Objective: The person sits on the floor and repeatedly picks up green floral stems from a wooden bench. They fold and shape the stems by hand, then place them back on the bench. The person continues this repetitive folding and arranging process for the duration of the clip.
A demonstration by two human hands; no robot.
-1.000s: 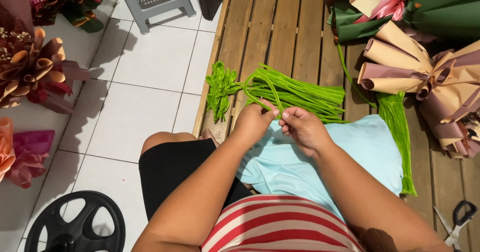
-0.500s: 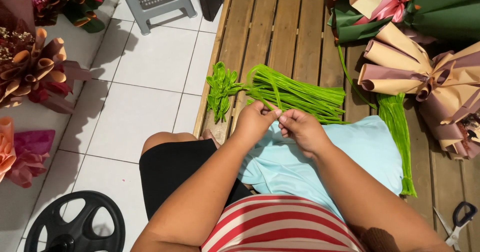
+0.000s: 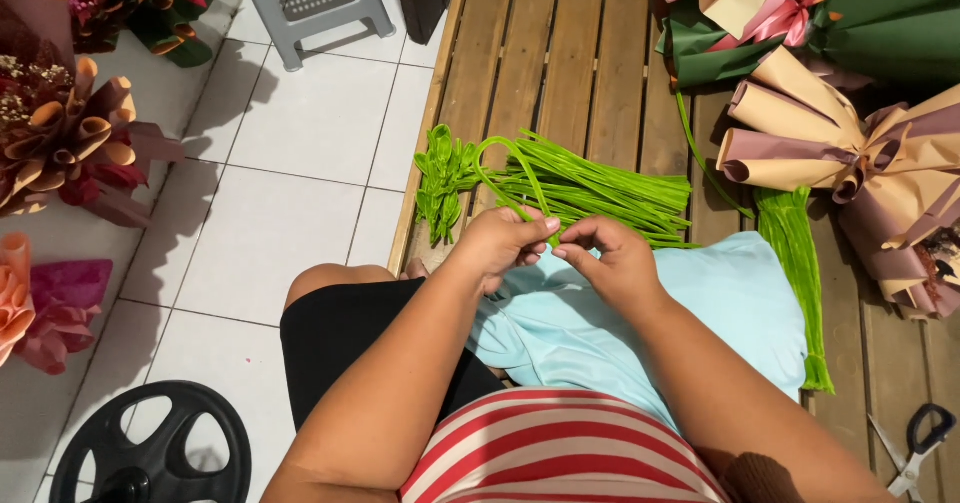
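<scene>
My left hand [image 3: 500, 242] and my right hand [image 3: 612, 259] meet above a light blue pillow [image 3: 700, 313] on my lap. Both pinch one green fuzzy stem [image 3: 502, 163] that bends up in a loop away from my fingers. Just beyond my hands a pile of green stems [image 3: 590, 188] lies on the wooden slat platform [image 3: 560, 53]. Finished green leaf-shaped loops [image 3: 441, 178] sit at the pile's left end, near the platform edge.
A second bundle of green stems [image 3: 793, 263] lies to the right. Wrapped paper bouquets [image 3: 850, 153] crowd the far right, more bouquets [image 3: 70, 143] stand on the white tile floor at left. Scissors [image 3: 915, 448] lie bottom right. A grey plastic stool [image 3: 315, 3] and a black wheel [image 3: 150, 453] stand on the floor.
The green stem between my hands has been bent up into a taller loop. My hands stay in nearly the same place.
</scene>
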